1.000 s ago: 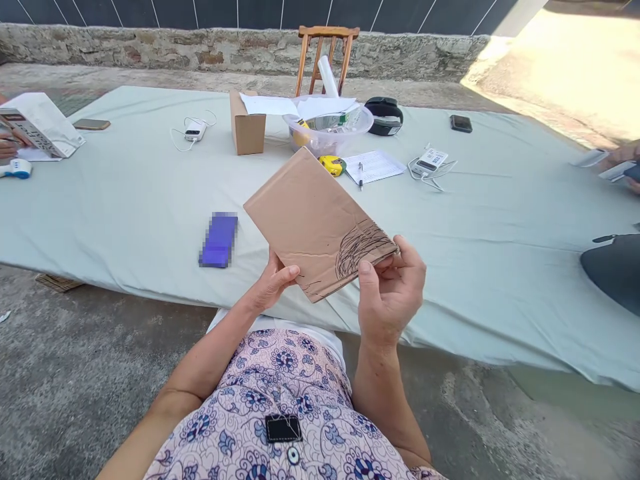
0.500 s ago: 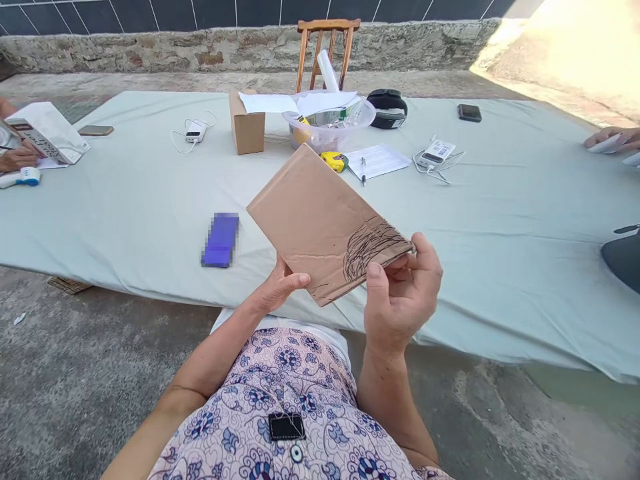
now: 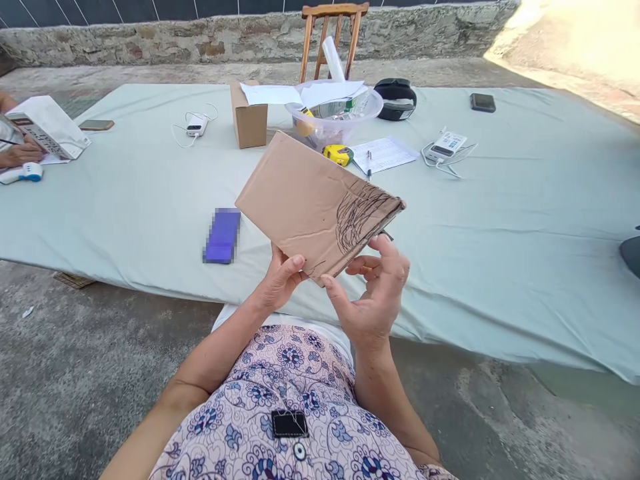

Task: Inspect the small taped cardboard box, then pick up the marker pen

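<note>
1. Brown packet (image 3: 315, 200): held tilted above the pale green tablecloth (image 3: 500, 267), close to its near edge.
2. Left hand (image 3: 284, 279): grasping the packet's lower edge, thumb on top.
3. Right hand (image 3: 375, 287): thumb and fingertips at the lower right edge; whether they grip cannot be told.
4. Widest room for moving: rightward.
5. Leftward: blue-purple object (image 3: 223, 237), apart. Beyond far edge: yellow tape measure (image 3: 338, 155).
</note>
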### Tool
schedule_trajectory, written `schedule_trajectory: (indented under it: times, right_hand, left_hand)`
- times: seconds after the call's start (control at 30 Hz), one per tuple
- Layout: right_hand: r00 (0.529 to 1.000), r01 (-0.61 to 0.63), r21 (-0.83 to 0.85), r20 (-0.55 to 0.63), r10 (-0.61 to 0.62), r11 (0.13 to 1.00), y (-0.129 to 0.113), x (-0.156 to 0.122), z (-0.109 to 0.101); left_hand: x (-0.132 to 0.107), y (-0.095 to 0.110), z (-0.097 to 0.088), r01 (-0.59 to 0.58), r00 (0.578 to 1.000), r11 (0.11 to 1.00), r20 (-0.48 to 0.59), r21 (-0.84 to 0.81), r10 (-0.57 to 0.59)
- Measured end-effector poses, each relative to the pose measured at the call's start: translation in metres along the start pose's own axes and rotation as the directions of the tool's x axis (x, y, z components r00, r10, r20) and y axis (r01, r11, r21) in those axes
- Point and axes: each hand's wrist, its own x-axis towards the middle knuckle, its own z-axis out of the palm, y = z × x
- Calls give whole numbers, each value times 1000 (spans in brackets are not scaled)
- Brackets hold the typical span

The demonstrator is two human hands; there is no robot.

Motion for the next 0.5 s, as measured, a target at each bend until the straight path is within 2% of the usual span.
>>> schedule_trajectory:
  times: [0.13,0.23,0.37,0.5]
  right_hand:
    - [996,88,-28,-5,-89,996,3,3,-6]
    - [994,102,-83,-23,-105,991,8,6,-13]
    - [997,27,-57,-75,-32,998,13,10,-20]
    - [972,-89,-46,-221,77,995,17,17,-28]
  left_hand:
    - [-2,1,-1,40,999,999,5,-21,-39]
    - [-2,-1,-5,68,998,998,14,-17,-68]
    - [-2,-5,-14,61,998,998,27,25,-62]
    - [-1,-7,-21,45,997,995,55,84,-49]
